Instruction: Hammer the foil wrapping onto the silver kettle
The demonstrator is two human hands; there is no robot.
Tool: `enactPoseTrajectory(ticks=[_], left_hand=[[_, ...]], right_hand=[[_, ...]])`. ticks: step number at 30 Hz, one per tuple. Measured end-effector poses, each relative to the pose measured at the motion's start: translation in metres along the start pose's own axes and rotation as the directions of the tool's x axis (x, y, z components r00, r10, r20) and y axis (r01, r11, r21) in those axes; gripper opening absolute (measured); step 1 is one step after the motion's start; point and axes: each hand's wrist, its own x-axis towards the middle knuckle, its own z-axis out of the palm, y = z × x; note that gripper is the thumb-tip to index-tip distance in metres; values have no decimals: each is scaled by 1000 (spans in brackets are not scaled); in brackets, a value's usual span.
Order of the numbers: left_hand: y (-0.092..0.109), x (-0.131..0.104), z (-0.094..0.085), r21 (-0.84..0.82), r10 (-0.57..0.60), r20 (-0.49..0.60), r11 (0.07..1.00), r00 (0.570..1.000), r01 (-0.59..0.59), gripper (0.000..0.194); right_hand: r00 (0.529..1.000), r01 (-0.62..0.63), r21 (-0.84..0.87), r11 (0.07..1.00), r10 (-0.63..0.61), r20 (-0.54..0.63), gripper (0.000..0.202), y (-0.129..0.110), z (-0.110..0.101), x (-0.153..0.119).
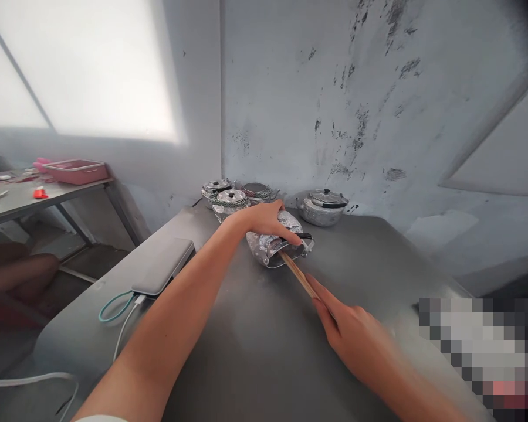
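A silver metal pot (256,249) lies tilted on the grey table, its mouth toward me and its black handle raised. My left hand (266,220) is wrapped over the pot's top and side, the thumb near the handle. In my right hand (341,319) is a thin pale wooden stick (298,274), possibly more than one, closed in the fingers. The stick's far end goes into the pot's mouth, and its tip is hidden inside.
Several other silver pots (231,198) cluster behind my left hand; a lidded one (322,206) stands by the wall. A power bank (163,266) with cables lies left on the table (246,363). A pink basin (77,172) sits on another table. A person's bare limb (22,272) shows below.
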Motion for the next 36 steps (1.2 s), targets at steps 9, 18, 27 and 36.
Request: enactPoseTrajectory(ticks=[9,18,27,36], left_hand=[[0,-2,0,-2,0,3,1000,1000,0,109],[0,-1,0,1,10,-2,1000,1000,-10,108],[2,-2,0,0,-2,2,1000,1000,2,107],[4,-3,-1,6,-4,14,1000,1000,4,115]], right_hand=[[999,11,9,1000,-10,-42,52,1,4,-1],[998,16,52,999,-12,-63,52,3,-2,2],[1000,2,11,1000,-2,9,51,0,0,-1],[1000,18,18,1000,-18,14,53,-1,2,-1]])
